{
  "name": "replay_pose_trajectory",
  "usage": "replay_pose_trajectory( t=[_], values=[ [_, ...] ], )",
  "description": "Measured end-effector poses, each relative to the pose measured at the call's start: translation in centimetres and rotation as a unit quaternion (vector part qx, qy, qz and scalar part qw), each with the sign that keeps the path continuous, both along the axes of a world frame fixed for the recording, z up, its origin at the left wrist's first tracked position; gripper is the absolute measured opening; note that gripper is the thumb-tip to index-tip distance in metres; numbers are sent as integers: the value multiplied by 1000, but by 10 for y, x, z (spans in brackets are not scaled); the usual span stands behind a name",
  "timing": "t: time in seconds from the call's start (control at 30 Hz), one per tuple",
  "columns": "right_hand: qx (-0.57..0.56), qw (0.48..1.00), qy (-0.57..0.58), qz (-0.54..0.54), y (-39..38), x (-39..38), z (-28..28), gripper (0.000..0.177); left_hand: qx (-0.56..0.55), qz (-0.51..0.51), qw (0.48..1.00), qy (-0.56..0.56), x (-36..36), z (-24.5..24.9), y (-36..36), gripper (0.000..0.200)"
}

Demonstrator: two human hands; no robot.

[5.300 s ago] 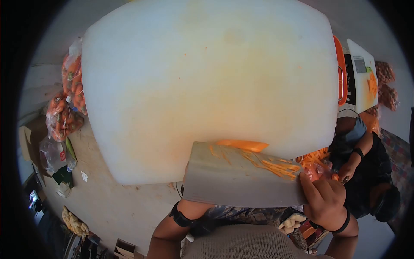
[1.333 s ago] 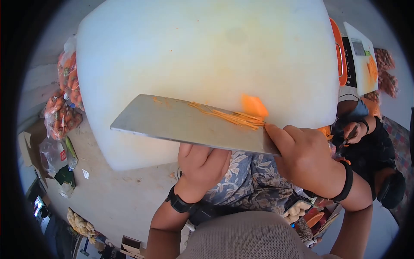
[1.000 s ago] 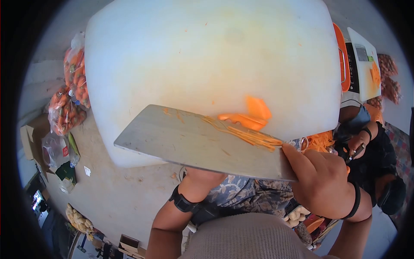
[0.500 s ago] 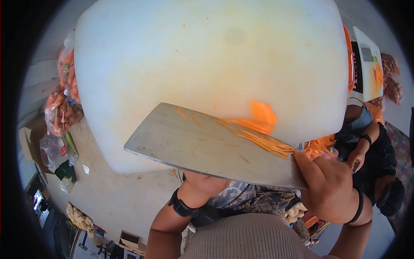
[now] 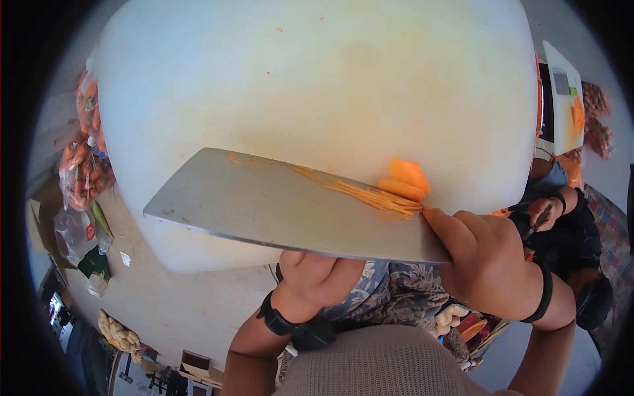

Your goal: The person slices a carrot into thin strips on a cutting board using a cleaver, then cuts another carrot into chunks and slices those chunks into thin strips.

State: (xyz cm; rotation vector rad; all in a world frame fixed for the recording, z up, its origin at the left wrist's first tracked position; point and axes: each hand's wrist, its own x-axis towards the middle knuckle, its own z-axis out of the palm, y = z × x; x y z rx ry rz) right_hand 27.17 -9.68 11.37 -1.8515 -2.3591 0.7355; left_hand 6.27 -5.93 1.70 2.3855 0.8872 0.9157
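Observation:
A broad steel cleaver (image 5: 277, 211) lies tilted flat over the near part of the white cutting board (image 5: 317, 92), its tip to the left. My right hand (image 5: 485, 254) is closed around the handle end, with a finger along the blade. Thin carrot strips (image 5: 370, 195) cling to the upper face of the blade. Just beyond it, carrot slices (image 5: 407, 175) rest on the board. My left hand (image 5: 316, 274) is below the blade at the board's near edge, its fingers hidden by the metal.
At left, bags of carrots (image 5: 82, 175) and a plastic bag (image 5: 74, 228) lie by the floor. To the right, another person's hand (image 5: 545, 214) holds a knife near a second cutting board (image 5: 564, 125). Small carrot bits are scattered over my board.
The cleaver and my right hand have moved left and slightly away from my body. Shredded carrot right of the blade is now mostly hidden behind my right hand.

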Motion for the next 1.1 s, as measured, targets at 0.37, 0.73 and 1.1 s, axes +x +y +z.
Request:
replay_pose_trajectory(
  t=[0.37, 0.73, 1.1],
  values=[
    [19, 999, -40, 3, -29, -7, 38, 50, -195, -15, 977, -88, -26, -15, -24, 31],
    [6, 998, -55, 0, -32, 0, 32, 48, -182, 2, 976, -123, -15, -29, -27, 32],
    [-52, 997, -43, -20, -11, -5, 14, 46, 0, 21, 1000, -10, 2, -1, -1, 28]
  ],
)
